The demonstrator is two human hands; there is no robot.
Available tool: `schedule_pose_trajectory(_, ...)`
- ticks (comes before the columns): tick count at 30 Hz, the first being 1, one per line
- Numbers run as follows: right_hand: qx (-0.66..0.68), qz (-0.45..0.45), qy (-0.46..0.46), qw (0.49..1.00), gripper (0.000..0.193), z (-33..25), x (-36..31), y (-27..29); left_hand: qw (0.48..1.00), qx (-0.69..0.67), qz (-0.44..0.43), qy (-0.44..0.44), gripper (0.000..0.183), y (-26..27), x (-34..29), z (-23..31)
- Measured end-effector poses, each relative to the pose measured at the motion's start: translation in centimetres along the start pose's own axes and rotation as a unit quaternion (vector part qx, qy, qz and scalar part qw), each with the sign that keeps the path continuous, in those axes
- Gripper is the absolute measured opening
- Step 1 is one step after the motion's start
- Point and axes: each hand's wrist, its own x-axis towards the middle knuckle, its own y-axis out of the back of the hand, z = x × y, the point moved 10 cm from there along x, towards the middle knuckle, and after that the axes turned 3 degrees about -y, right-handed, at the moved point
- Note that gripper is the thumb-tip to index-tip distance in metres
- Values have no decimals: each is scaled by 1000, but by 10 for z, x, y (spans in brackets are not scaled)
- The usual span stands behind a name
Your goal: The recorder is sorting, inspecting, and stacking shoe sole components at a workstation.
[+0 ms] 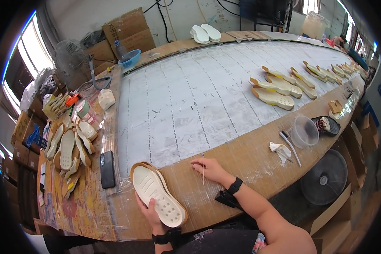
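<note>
My left hand [150, 213] grips a cream shoe sole [156, 192] with a tan rim at the near edge of the table. The sole's face is turned up, showing round dimples at the heel and grooves toward the toe. Another tan edge shows behind it; whether that is a second sole I cannot tell. To its right, my right hand [214, 170] rests near the cardboard-covered border, fingers closed around a thin pale stick [203, 172] with a blue end, like a pen or fine brush. Its tip points down, apart from the sole.
Left, a stained side table holds a pile of soles [66, 149], a black phone [107, 169] and a pink bottle [85, 110]. Soles [273, 98] line the right of the white tabletop [178, 97]. A plastic tub [305, 132], a toothbrush-like brush [290, 147] and crumpled tissue [280, 151] lie nearer.
</note>
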Motion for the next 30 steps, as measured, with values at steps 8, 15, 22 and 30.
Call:
schedule_pose_trajectory(8, 50, -8, -20, 999, 24, 4, -2, -2, 999, -30, 5, 10, 64, 3, -1, -5)
schedule_pose_trajectory(15, 9, -5, -13, 1000, 24, 2, -2, -1, 1000, -4, -3, 11, 65, 0, -2, 1)
schedule_pose_trajectory(22, 26, -2, -15, 1000, 24, 6, -2, 2, 999, 34, -37, 12, 66, -3, 1, 1)
schedule_pose_trajectory(30, 24, -6, -2, 1000, 23, 5, -1, 1, 999, 17, -30, 18, 67, -6, 3, 2)
